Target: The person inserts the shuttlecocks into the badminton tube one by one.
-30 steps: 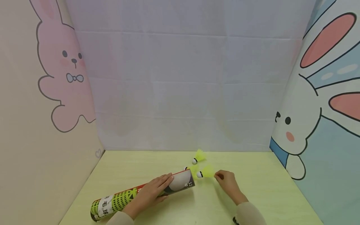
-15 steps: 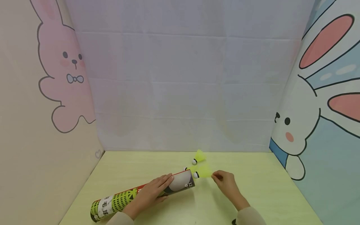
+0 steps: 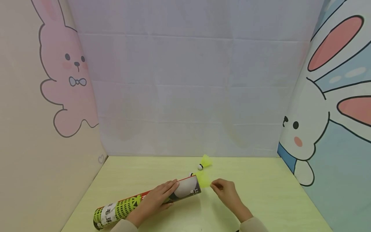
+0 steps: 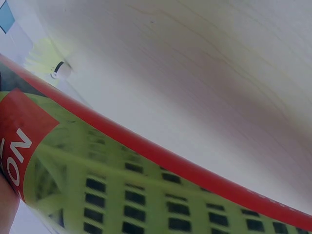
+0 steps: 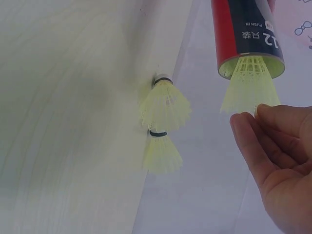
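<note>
A printed shuttlecock tube point(image 3: 124, 206) lies slantwise on the table, its end at right facing my right hand. My left hand point(image 3: 156, 199) holds it from above, fingers over the top and thumb on the near side. With thumb and fingertips, my right hand point(image 3: 229, 195) pinches the skirt rim of a yellow shuttlecock point(image 5: 251, 90). The cork end of this shuttlecock is inside the tube's mouth, hidden, while the skirt sticks out. In the left wrist view, the tube's green and red side point(image 4: 146, 190) fills the lower part.
Two more yellow shuttlecocks rest on the table beyond the tube's mouth: one farther back point(image 3: 205, 161), the other partly behind the tube, its skirt plain in the right wrist view point(image 5: 165, 107). A pale cloth wall point(image 3: 185, 96) stands behind the table point(image 3: 275, 193).
The right hand has moved left with the shuttlecock, and its cork end has gone from outside the tube into the mouth. The left hand and tube have stayed put.
</note>
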A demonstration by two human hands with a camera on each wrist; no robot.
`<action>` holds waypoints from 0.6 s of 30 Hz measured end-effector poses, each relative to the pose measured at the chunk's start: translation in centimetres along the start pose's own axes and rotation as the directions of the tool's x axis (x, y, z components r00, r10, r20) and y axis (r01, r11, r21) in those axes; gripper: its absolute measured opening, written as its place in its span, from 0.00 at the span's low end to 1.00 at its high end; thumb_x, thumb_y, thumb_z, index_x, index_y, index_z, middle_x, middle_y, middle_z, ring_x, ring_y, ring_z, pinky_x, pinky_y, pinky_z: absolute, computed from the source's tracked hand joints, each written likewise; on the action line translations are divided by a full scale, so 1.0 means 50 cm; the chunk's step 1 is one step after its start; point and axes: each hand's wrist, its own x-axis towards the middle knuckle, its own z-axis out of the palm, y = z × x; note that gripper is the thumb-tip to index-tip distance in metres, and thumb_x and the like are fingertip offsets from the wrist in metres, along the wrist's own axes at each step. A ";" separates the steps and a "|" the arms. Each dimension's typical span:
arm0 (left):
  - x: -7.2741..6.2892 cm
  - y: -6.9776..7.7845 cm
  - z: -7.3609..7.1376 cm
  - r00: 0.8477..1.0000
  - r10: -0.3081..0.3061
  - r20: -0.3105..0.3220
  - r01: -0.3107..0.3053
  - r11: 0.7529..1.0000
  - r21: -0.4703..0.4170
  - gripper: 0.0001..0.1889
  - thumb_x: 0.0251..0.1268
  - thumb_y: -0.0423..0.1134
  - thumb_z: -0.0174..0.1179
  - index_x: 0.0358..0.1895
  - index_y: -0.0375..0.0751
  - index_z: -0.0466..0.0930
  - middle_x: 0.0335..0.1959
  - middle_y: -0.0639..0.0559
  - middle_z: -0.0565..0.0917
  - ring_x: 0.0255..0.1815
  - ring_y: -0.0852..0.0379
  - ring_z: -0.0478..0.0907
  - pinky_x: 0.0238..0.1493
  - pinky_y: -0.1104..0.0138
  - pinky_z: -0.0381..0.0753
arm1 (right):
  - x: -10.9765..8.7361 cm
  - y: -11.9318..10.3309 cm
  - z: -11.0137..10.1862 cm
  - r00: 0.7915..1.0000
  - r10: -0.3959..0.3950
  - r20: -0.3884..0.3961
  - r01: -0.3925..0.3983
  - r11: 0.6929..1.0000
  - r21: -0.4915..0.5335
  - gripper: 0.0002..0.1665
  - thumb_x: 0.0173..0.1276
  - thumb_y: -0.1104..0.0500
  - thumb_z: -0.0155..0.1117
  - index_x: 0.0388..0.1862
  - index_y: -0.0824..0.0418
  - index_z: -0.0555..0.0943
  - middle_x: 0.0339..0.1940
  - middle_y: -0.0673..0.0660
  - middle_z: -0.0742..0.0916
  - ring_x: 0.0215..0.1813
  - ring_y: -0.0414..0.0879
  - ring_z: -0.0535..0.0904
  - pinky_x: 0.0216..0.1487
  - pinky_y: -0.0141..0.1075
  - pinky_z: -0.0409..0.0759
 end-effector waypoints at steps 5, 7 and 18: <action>0.000 0.002 0.001 1.000 0.006 0.014 -0.006 1.000 -0.007 0.46 0.51 0.44 0.74 0.73 0.37 0.60 0.69 0.43 0.68 0.64 0.49 0.71 0.55 0.58 0.78 | -0.005 -0.007 0.015 0.999 -0.046 0.025 0.045 0.999 0.015 0.05 0.64 0.63 0.67 0.31 0.66 0.84 0.28 0.52 0.87 0.31 0.40 0.84 0.33 0.28 0.82; 0.001 0.003 0.002 1.000 0.009 0.015 -0.009 1.000 -0.007 0.45 0.54 0.46 0.72 0.73 0.37 0.59 0.70 0.44 0.68 0.64 0.49 0.71 0.55 0.59 0.78 | -0.006 -0.008 0.021 0.998 -0.060 0.036 0.059 0.998 0.025 0.05 0.65 0.63 0.67 0.31 0.66 0.84 0.29 0.52 0.88 0.31 0.40 0.84 0.33 0.28 0.82; 0.002 0.005 -0.008 1.000 0.019 -0.008 -0.019 1.000 -0.002 0.39 0.63 0.51 0.63 0.72 0.36 0.61 0.68 0.42 0.69 0.63 0.49 0.72 0.54 0.58 0.79 | -0.002 -0.022 0.039 0.994 -0.109 0.019 0.108 0.993 0.047 0.04 0.64 0.65 0.66 0.32 0.66 0.85 0.30 0.54 0.88 0.32 0.41 0.85 0.33 0.28 0.83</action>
